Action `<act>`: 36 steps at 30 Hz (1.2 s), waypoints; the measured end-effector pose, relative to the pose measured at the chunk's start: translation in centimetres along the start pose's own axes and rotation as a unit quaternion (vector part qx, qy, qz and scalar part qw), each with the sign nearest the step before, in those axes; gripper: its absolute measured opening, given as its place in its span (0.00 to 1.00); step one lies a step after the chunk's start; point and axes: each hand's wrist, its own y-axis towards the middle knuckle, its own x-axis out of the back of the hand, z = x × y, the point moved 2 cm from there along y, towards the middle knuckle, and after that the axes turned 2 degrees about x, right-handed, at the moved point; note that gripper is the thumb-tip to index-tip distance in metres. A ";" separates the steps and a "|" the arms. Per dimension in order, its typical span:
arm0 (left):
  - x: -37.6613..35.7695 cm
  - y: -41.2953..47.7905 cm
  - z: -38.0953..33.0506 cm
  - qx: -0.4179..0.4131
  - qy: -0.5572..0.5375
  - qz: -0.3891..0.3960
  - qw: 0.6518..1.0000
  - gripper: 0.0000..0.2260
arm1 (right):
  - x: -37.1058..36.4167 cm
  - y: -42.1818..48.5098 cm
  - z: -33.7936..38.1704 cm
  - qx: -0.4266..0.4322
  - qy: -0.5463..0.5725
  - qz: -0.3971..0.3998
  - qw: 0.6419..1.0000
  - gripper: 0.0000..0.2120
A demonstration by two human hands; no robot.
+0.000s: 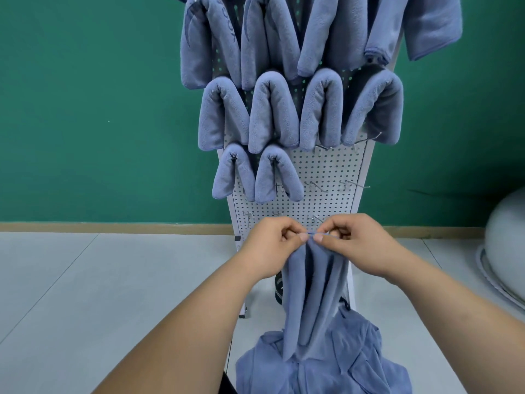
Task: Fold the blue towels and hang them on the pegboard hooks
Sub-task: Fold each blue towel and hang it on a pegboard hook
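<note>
The left hand [270,243] and right hand [358,240] each pinch the top edge of a limp blue microfibre towel [312,294], low before the white perforated pegboard [321,172] carrying folded blue towels [272,112].

Above the fingers [304,237], two folded towels [278,172] hang nearest, four in the next row, and more beyond, cut off. The fingers pinch one towel [312,280].

Folded towels [272,109] hang in rows across the upper pegboard [326,169], with hooks [353,184] below and to their right. In front of the board's foot, left hand [270,245] and right hand [358,245] meet, pinching a loose towel [312,285] that drapes onto a heap [326,368] beneath.
</note>
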 end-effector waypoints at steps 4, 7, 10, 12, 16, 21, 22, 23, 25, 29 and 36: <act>2.7 0.5 0.9 0.028 0.023 -0.107 0.994 0.04 | 1.6 -0.2 -1.3 -0.042 0.000 0.022 0.999 0.07; 5.0 0.3 2.4 0.066 0.104 -0.184 0.975 0.07 | 3.2 -0.3 -2.5 -0.066 -0.087 -0.004 0.994 0.08; 5.2 -0.1 2.9 0.087 0.190 -0.158 0.965 0.07 | 3.7 -0.5 -2.7 -0.060 -0.142 -0.040 0.987 0.07; 4.0 -0.4 2.3 0.059 0.170 -0.098 0.979 0.09 | 3.0 -0.5 -1.9 -0.030 -0.144 -0.046 0.988 0.06; 0.3 -0.9 -0.3 -0.001 -0.001 0.034 0.999 0.15 | 0.2 -0.4 0.2 0.029 -0.139 -0.009 0.990 0.05; -0.4 -0.4 0.0 0.020 0.046 0.013 0.999 0.03 | -0.2 -0.2 0.4 0.009 -0.132 0.002 0.991 0.05; -0.1 -0.3 0.2 0.029 0.059 0.001 0.998 0.03 | 0.2 -0.2 0.2 -0.003 -0.134 0.011 0.991 0.05; 0.4 -0.2 0.4 0.036 0.068 -0.019 0.997 0.03 | 0.6 -0.3 -0.1 -0.016 -0.143 0.021 0.989 0.06; 1.5 0.0 0.9 0.055 0.071 -0.068 0.994 0.04 | 1.6 -0.4 -1.0 -0.039 -0.170 0.028 0.984 0.07; 3.7 -0.1 2.2 0.102 0.070 -0.141 0.982 0.06 | 4.1 -0.9 -2.4 -0.076 -0.195 -0.005 0.978 0.07; 4.6 -0.2 2.8 0.114 0.079 -0.171 0.975 0.06 | 4.4 -1.2 -1.8 -0.088 -0.077 -0.048 0.992 0.03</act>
